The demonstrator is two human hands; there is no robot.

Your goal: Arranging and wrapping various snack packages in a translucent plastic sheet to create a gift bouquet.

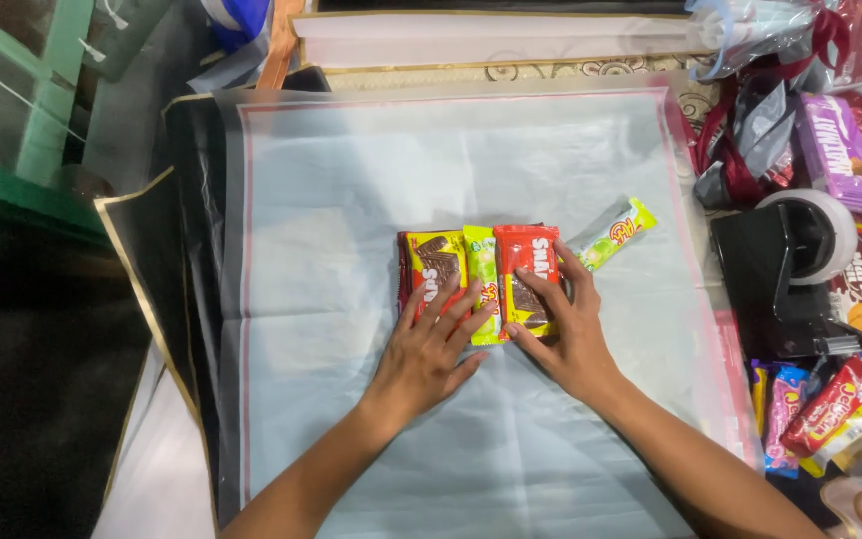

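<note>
1. The left hand (429,351) lay flat, fingers spread, on the yellow snack packet (435,262); it gripped nothing.
2. The right hand (563,329) pressed open-palmed on the red snack packet (527,262), apparently to hold the row together.
3. A green packet (483,268) sat between them, touching both.
4. A loose green bar (615,232) lay just beyond the right fingertips, on the pale wrapping sheet (351,180).
5. A tape dispenser (785,274) stood well to the right.

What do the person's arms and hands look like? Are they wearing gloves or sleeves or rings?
No gloves and no sleeves show. Both forearms are bare all the way to the bottom edge of the picture. The left hand and the right hand are bare too. No ring, watch or bracelet can be seen on the fingers or wrists. The fingernails look short and plain, though they are too small to see well.
</note>
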